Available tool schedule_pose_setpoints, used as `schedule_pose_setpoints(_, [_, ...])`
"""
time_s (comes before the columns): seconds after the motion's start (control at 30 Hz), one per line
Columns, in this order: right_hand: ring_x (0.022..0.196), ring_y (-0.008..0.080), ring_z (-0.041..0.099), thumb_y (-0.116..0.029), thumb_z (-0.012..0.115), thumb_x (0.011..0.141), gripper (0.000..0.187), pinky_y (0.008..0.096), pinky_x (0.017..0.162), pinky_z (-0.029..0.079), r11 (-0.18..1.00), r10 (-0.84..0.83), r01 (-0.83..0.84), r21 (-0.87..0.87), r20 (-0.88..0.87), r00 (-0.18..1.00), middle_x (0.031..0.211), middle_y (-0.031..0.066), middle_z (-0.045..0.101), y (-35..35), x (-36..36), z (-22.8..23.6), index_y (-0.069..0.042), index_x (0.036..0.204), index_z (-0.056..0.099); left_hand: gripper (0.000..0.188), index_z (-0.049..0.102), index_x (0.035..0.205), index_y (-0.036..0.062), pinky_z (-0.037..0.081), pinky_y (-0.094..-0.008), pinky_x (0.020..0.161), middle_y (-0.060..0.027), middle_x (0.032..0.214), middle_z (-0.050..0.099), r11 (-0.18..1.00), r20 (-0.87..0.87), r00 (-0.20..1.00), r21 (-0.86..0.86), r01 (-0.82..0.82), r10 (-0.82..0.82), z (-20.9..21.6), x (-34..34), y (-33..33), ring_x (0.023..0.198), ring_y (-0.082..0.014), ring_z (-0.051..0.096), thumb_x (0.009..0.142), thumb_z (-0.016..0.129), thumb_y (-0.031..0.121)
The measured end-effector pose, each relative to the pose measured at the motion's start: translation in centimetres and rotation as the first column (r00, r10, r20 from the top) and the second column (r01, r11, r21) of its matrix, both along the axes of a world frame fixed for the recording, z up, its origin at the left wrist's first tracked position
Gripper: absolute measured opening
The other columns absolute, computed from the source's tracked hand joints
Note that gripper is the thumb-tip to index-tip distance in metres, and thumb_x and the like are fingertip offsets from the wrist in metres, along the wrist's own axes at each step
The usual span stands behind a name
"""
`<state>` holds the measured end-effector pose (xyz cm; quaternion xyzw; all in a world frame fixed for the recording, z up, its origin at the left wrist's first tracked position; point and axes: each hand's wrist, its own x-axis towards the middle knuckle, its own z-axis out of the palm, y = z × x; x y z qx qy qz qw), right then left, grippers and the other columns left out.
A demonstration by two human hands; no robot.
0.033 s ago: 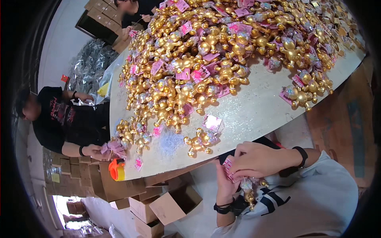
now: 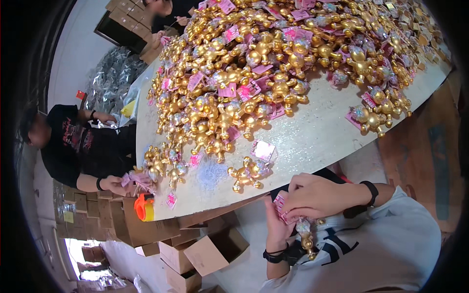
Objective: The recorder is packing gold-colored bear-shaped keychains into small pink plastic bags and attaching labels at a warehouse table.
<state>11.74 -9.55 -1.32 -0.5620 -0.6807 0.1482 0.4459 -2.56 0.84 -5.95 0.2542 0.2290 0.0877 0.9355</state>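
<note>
Both of my hands meet in front of my shirt, just off the table's near edge. Between the fingers and thumb of my left hand (image 2: 277,225) is a pink printed tag (image 2: 280,204). My right hand (image 2: 320,195) bends over the same tag, its fingertips pressed on it. A small shiny gold figurine (image 2: 306,239) with a clear, glittery part hangs below my hands; its join to the tag is hidden by my fingers. Nearest on the table (image 2: 312,141) lie a gold figurine (image 2: 243,174), a pink-and-white tag (image 2: 263,150) and a tangle of thin clear strands (image 2: 210,175).
A large heap of gold figurines (image 2: 229,78) with pink tags covers the far table. An orange-and-yellow tape roll (image 2: 143,207) sits at the left corner. One co-worker (image 2: 63,146) stands left holding pink tags; another (image 2: 168,17) is at the back. Open cardboard boxes (image 2: 215,251) stand below the table.
The figurine hanging below my hands has swung slightly. The left co-worker's hand and its pink tags have shifted a little. My own hands are nearly still.
</note>
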Motion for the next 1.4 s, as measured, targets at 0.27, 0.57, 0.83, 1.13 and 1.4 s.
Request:
schedule_pose_setpoints(0.27, [0.097, 0.0276, 0.054, -0.023, 0.057, 0.085, 0.027, 0.0382, 0.084, 0.042, 0.969, -0.243, 0.247, -0.009, 0.155, 0.958, 0.105, 0.0064, 0.059, 5.0, 3.1, -1.3, -0.013, 0.111, 0.061, 0.05, 0.045, 0.111, 0.0033, 0.024, -0.0179, 0.047, 0.0035, 0.07, 0.033, 0.961, 0.152, 0.956, 0.156, 0.228, -0.252, 1.7, 0.4, -0.2, 0.053, -0.0038, 0.029, 0.091, 0.05, 0.049])
schedule_pose_setpoints(0.57, [0.1, 0.0274, 0.051, -0.019, 0.068, 0.075, 0.043, 0.0385, 0.081, 0.042, 0.843, -0.422, 0.534, -0.058, 0.544, 0.725, 0.107, 0.0105, 0.055, 5.5, 5.8, -3.0, -0.005, 0.113, 0.055, 0.04, 0.047, 0.09, 0.0031, 0.034, -0.0208, 0.047, -0.0045, 0.065, 0.042, 0.935, 0.08, 0.98, 0.322, 0.146, -0.181, 0.8, -0.8, -0.1, 0.052, -0.0107, 0.039, 0.101, 0.03, 0.038])
schedule_pose_setpoints(0.83, [0.092, 0.0329, 0.048, -0.023, 0.074, 0.069, 0.041, 0.0396, 0.079, 0.043, 0.787, -0.546, 0.612, -0.077, 0.374, 0.749, 0.096, 0.0145, 0.05, 2.4, 7.2, -3.0, 0.001, 0.095, 0.052, 0.044, 0.049, 0.096, 0.0013, 0.049, -0.0242, 0.056, -0.0201, 0.095, 0.063, 0.92, 0.085, 0.959, 0.317, 0.232, -0.271, 1.1, -1.0, 0.0, 0.072, -0.0182, 0.063, 0.102, 0.024, 0.037])
schedule_pose_setpoints(1.13, [0.09, 0.0351, 0.047, -0.023, 0.072, 0.074, 0.043, 0.0406, 0.079, 0.042, 0.737, -0.585, 0.67, -0.088, 0.414, 0.698, 0.095, 0.0184, 0.048, 2.1, 8.3, -3.2, 0.002, 0.099, 0.049, 0.044, 0.049, 0.095, 0.0013, 0.044, -0.0213, 0.047, -0.021, 0.091, 0.062, 0.859, 0.1, 0.926, 0.421, 0.293, -0.365, 0.4, -0.5, -0.6, 0.063, -0.0166, 0.062, 0.102, 0.026, 0.038])
schedule_pose_setpoints(1.4, [0.075, 0.034, 0.057, -0.012, 0.06, 0.085, 0.025, 0.0423, 0.065, 0.045, 0.743, -0.631, 0.583, -0.329, -0.055, 0.774, 0.082, 0.0175, 0.059, 1.1, 7.9, -1.5, 0.0, 0.104, 0.048, 0.043, 0.049, 0.095, 0.0018, 0.038, -0.0183, 0.043, -0.0167, 0.084, 0.062, 0.892, 0.035, 0.957, 0.372, 0.255, -0.288, 0.5, -0.2, -0.7, 0.056, -0.0115, 0.057, 0.102, 0.025, 0.037])
